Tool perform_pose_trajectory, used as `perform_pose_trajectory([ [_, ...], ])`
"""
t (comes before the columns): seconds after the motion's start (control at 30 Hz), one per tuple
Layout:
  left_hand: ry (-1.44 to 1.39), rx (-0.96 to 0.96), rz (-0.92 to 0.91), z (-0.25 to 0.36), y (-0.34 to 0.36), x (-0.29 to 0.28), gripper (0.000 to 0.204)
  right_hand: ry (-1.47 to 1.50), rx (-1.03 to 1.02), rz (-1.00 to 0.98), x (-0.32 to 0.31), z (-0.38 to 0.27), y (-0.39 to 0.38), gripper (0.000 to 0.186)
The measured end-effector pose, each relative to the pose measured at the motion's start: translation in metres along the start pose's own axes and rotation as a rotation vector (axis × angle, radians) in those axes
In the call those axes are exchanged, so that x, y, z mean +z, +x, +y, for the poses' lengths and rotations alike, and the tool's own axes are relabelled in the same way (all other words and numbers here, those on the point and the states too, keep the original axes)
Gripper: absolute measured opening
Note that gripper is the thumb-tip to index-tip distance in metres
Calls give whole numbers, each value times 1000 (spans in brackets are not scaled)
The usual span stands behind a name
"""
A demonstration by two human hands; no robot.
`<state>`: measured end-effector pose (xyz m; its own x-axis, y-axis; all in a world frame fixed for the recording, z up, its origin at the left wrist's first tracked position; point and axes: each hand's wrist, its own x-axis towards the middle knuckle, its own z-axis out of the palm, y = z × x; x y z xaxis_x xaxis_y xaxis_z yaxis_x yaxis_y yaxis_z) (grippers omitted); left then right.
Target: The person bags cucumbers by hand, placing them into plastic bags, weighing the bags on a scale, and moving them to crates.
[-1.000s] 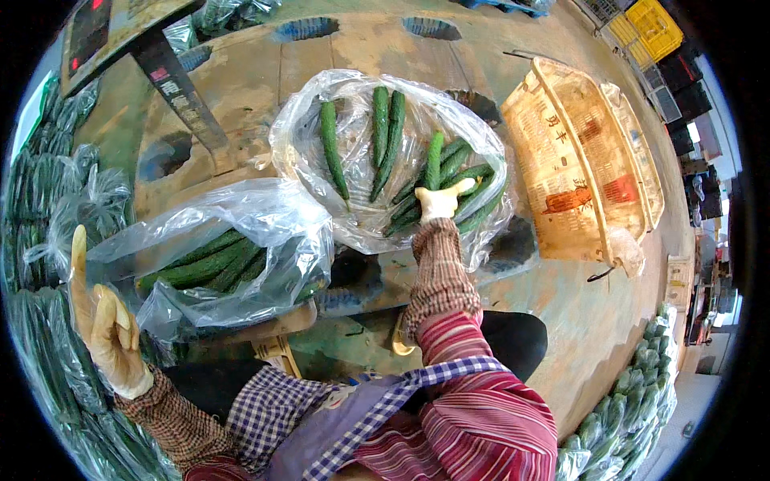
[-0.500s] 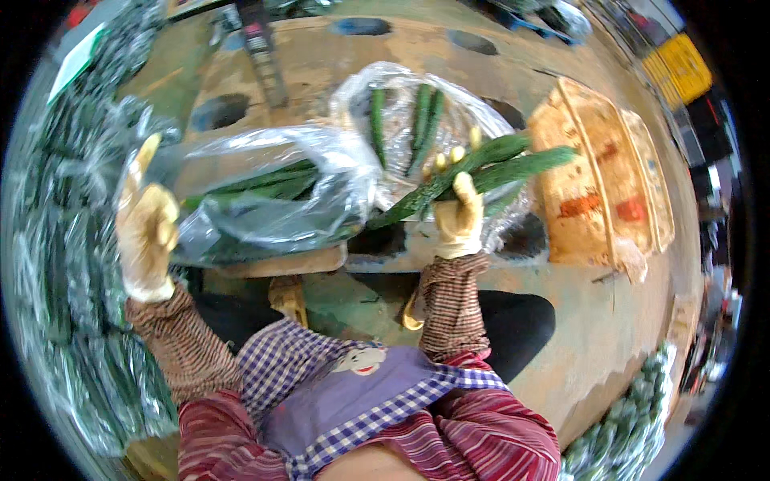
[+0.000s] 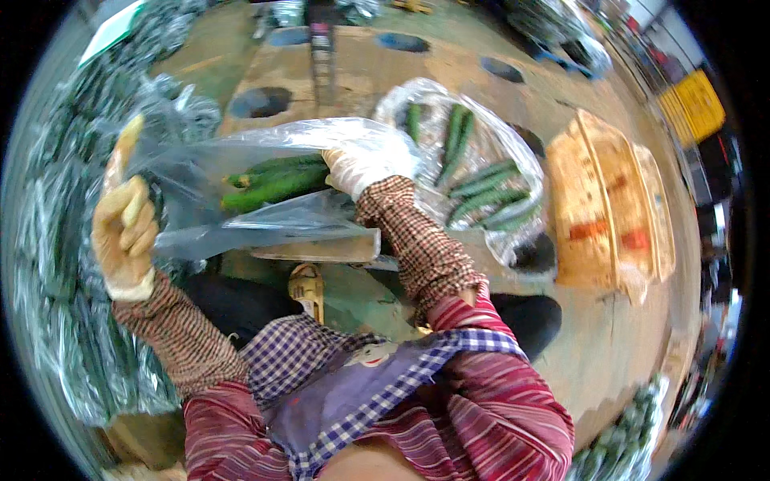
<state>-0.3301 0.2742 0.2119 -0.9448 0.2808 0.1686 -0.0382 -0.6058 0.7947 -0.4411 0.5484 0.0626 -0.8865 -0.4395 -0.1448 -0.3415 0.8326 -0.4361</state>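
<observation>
My left hand (image 3: pixel 122 232), in a yellowish glove, grips the edge of a clear plastic bag (image 3: pixel 241 224) and holds it open at the left. Several green cucumbers (image 3: pixel 273 180) lie inside that bag. My right hand (image 3: pixel 362 164), gloved, reaches into the bag's mouth and holds the ends of those cucumbers. Behind it to the right, a second sheet of clear plastic (image 3: pixel 497 240) holds more loose cucumbers (image 3: pixel 489 188).
An orange plastic crate (image 3: pixel 613 208) stands at the right. Bagged cucumbers (image 3: pixel 56 264) are stacked along the left edge, and more bagged cucumbers (image 3: pixel 634 433) lie at the lower right. The wooden work surface (image 3: pixel 449 76) has round holes. A yellow sandal (image 3: pixel 307 287) shows below the bag.
My right hand lifted cucumbers from the loose pile and carried them left into the clear bag. My left hand kept the bag open.
</observation>
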Motion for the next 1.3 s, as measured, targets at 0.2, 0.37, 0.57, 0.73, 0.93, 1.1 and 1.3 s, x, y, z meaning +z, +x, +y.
perform_pose_trajectory([
  [0.2, 56, 55, -52, -23, 20, -2, 73, 1324, -268, 101, -8, 19, -98, 30],
  [0.37, 357, 101, 66, -76, 61, 36, 60, 905, 580, 1246, 88, 244, -123, 46],
  [0.57, 528, 162, 203, -108, 85, 51, 61, 544, 1667, 756, 67, 286, -79, 117],
  [0.73, 669, 132, 321, -127, 100, 56, 64, 452, 1806, 554, 60, 297, -62, 123],
  [0.93, 666, 154, 238, -120, 93, 58, 62, 537, 1672, 582, 50, 308, -89, 128],
  [1.1, 591, 176, 365, -101, 75, 40, 59, 1637, 560, 1241, 73, 284, -96, 42],
  [1.3, 454, 124, 235, -94, 81, 35, 62, 1214, 258, 1755, -7, 200, -151, 74],
])
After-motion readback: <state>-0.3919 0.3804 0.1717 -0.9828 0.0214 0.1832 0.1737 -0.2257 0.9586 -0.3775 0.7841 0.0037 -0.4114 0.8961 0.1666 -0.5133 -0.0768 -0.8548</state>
